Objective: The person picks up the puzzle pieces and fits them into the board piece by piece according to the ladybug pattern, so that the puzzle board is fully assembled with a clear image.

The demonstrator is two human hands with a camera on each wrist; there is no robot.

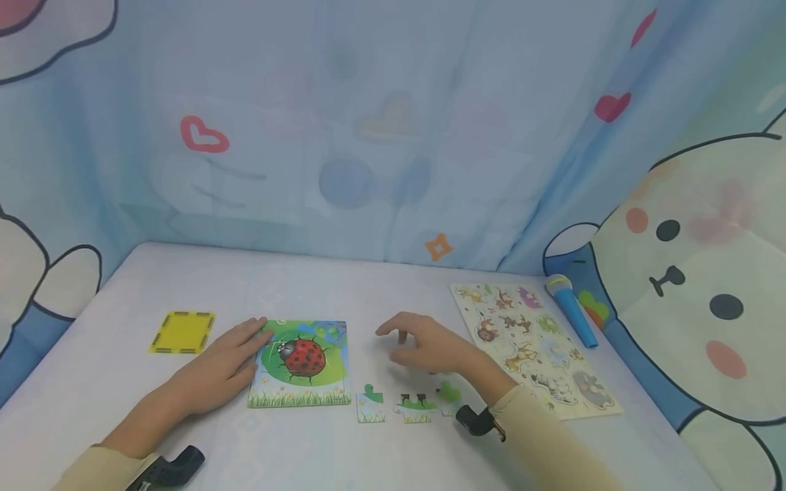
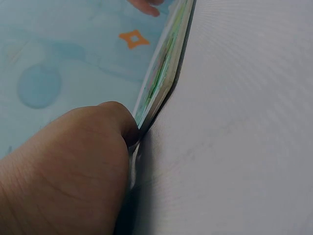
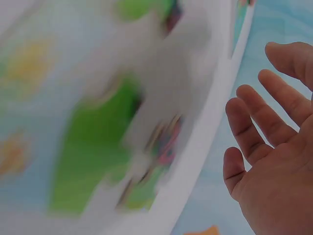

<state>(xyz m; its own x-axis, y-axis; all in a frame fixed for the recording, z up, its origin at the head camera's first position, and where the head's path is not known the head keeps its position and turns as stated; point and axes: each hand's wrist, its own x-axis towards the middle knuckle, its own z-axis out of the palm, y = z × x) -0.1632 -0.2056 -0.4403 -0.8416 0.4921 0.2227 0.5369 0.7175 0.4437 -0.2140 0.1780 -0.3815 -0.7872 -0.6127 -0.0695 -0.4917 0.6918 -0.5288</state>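
A square ladybug jigsaw puzzle (image 1: 303, 361) lies flat on the table. My left hand (image 1: 224, 368) rests along its left side, fingers stretched over the upper left corner. In the left wrist view the thumb of the left hand (image 2: 73, 166) touches the edge of the puzzle board (image 2: 168, 73). My right hand (image 1: 432, 344) hovers to the right of the puzzle, fingers loosely bent and holding nothing. In the right wrist view the right hand (image 3: 279, 142) shows a bare palm. Below it lie loose puzzle pieces: a grassy one (image 1: 370, 408), one with dark legs (image 1: 416, 409) and a green one (image 1: 449, 392).
A yellow square frame (image 1: 183, 332) lies at the left of the table. To the right is a wooden animal puzzle board (image 1: 522, 327), partly behind the right forearm. Beyond it lies a blue toy microphone (image 1: 574, 314). A printed curtain (image 1: 381, 225) hangs along the back.
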